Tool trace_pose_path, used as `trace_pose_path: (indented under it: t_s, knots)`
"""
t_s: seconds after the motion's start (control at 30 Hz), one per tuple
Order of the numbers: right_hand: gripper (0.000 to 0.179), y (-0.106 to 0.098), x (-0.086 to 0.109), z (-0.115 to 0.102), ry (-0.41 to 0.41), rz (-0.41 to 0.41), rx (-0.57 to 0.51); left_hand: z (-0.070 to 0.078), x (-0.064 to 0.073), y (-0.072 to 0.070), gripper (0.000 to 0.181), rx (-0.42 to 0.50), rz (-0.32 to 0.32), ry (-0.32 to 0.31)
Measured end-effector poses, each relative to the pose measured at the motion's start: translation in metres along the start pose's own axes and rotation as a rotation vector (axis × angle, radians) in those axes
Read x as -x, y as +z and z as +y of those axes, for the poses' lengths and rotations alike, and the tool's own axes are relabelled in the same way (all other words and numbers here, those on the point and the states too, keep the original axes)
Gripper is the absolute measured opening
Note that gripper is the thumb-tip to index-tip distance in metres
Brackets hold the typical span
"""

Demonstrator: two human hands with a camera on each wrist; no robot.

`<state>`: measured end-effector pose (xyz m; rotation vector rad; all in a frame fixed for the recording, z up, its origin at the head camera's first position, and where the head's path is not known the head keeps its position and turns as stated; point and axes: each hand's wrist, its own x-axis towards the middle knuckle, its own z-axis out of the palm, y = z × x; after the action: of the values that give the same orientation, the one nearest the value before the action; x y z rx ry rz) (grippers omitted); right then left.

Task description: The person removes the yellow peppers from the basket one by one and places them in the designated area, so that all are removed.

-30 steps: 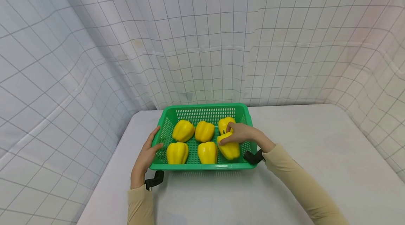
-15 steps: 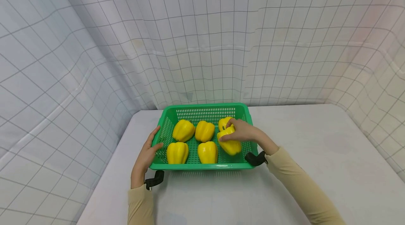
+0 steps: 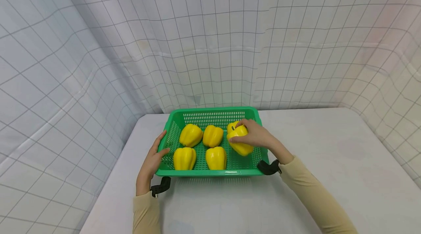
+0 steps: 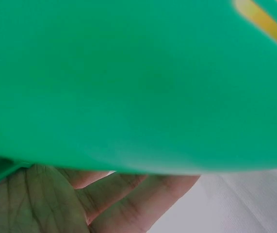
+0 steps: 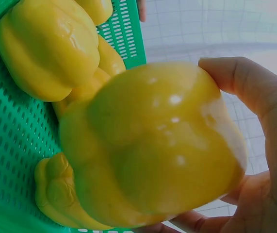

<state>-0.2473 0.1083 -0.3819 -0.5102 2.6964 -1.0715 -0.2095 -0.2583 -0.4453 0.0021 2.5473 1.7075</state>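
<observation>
My right hand (image 3: 256,135) holds a yellow bell pepper (image 3: 241,148) by its stem end, thumb on one side and fingers on the other, over the right part of the green basket (image 3: 210,173). Seen in the right wrist view, that bell pepper (image 5: 162,145) fills the middle, between thumb and fingers. Another bell pepper (image 3: 231,127) lies behind it, partly covered. My left hand (image 3: 153,159) grips the basket's left rim, thumb over the inner side. In the left wrist view the basket wall (image 4: 128,97) hides the fingertips of the left hand (image 4: 56,204).
Several more yellow bell peppers lie in the basket, including one at back left (image 3: 190,136) and one at front middle (image 3: 216,158). The basket stands on a white-covered table (image 3: 315,153). A white grid-patterned curtain (image 3: 210,44) surrounds the table's back and sides.
My right hand has moved the held bell pepper backward and slightly right, so it now overlaps the back-right one. The left hand and the basket stay in place.
</observation>
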Motion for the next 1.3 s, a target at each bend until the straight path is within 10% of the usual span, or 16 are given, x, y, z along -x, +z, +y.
trace_pose_path:
  t_s: [1.3]
  knots:
    - [0.056, -0.029, 0.019, 0.037, -0.039, 0.436, -0.233, 0.002, 0.002, 0.001, 0.064, 0.017, 0.004, 0.005]
